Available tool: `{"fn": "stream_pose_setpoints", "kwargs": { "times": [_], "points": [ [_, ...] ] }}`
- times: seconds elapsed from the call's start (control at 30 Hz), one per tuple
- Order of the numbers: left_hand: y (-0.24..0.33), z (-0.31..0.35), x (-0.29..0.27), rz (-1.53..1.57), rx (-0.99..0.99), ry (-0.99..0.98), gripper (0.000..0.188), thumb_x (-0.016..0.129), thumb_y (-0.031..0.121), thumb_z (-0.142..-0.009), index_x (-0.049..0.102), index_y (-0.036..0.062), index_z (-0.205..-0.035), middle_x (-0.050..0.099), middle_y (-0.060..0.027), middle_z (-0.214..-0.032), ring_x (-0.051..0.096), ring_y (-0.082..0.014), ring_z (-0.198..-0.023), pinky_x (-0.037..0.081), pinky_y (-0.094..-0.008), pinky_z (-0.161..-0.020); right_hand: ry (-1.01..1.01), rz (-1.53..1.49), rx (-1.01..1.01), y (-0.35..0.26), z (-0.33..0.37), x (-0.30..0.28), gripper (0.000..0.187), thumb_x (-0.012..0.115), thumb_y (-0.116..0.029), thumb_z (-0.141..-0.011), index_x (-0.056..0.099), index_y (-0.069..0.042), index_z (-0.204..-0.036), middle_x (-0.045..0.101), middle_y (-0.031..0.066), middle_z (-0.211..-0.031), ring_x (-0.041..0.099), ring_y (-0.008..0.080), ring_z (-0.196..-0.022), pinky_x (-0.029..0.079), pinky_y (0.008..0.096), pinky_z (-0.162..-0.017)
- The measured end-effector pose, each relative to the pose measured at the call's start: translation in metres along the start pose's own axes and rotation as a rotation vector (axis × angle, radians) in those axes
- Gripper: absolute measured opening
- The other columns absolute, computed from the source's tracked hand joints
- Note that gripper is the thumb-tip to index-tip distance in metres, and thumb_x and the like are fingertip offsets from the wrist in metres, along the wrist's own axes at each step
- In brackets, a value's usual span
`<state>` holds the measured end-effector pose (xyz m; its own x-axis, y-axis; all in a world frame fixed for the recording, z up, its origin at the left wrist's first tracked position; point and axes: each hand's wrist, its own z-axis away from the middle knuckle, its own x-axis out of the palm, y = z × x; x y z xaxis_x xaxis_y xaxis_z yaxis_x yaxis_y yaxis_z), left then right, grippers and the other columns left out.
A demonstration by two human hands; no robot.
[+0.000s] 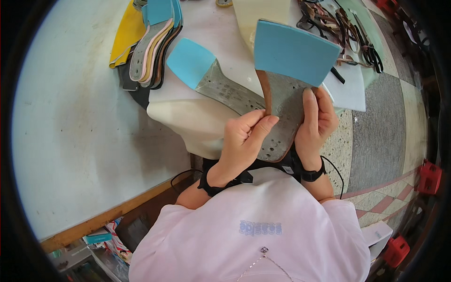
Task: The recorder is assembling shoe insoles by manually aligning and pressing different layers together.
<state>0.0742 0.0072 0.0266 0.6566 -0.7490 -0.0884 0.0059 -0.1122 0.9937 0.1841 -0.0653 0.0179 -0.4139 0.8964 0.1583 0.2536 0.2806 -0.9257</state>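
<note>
Both my hands hold one shoe insole (284, 129), grey on the face toward me, with a brown edge and several small holes at its near end. A light blue pad (296, 54) covers its far end. My left hand (240, 143) pinches the brown left edge between thumb and fingers. Along the right edge, just below the blue pad, my right hand (314, 124) grips with the thumb on the grey face. Another grey insole (228, 91) with a blue end lies on the table beyond my left hand; the held one partly covers it.
At the far left is a stack of insoles (152, 56) beside a yellow sheet (126, 35). Thin dark and brown straps (324, 19) lie heaped at the far right. A pale wall (84, 117) stands left; red stools (430, 177) are on the floor at right.
</note>
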Motion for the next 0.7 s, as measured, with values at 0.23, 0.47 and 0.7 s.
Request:
{"fn": "stream_pose_setpoints", "kwargs": {
  "times": [0.23, 0.47, 0.7],
  "points": [
    [0.006, 0.000, 0.001, 0.024, -0.036, -0.082, 0.023, 0.058, 0.015, -0.089, 0.057, -0.0051, -0.077, 0.035, 0.0057, -0.054, 0.028, -0.0024, -0.051, 0.022, -0.0221, -0.043, 0.073, -0.068, 0.003, 0.002, -0.012, -0.004, 0.019, 0.051, -0.006, -0.091, 0.058, 0.005, -0.104, 0.055, -0.0039, -0.079, 0.039, 0.0015, -0.065, 0.030, 0.0149, -0.056],
    [0.004, 0.001, 0.000, 0.054, -0.035, -0.118, 0.022, 0.058, 0.015, -0.089, 0.060, -0.0063, -0.086, 0.038, 0.0051, -0.056, 0.030, -0.0020, -0.053, 0.024, -0.0210, -0.044, 0.126, -0.143, -0.016, 0.005, -0.019, -0.004, 0.019, 0.051, -0.006, -0.091, 0.058, 0.005, -0.104, 0.057, -0.0022, -0.084, 0.043, 0.0014, -0.071, 0.033, 0.0150, -0.062],
    [-0.001, 0.006, -0.001, 0.051, -0.091, -0.243, 0.023, 0.059, 0.013, -0.088, 0.060, -0.0074, -0.099, 0.050, 0.0018, -0.063, 0.042, -0.0035, -0.060, 0.034, -0.0201, -0.051, 0.231, -0.235, 0.027, 0.008, -0.030, -0.020, 0.016, 0.054, -0.010, -0.089, 0.062, 0.002, -0.095, 0.061, 0.0001, -0.087, 0.050, 0.0030, -0.076, 0.039, 0.0170, -0.069]
  ]
}}
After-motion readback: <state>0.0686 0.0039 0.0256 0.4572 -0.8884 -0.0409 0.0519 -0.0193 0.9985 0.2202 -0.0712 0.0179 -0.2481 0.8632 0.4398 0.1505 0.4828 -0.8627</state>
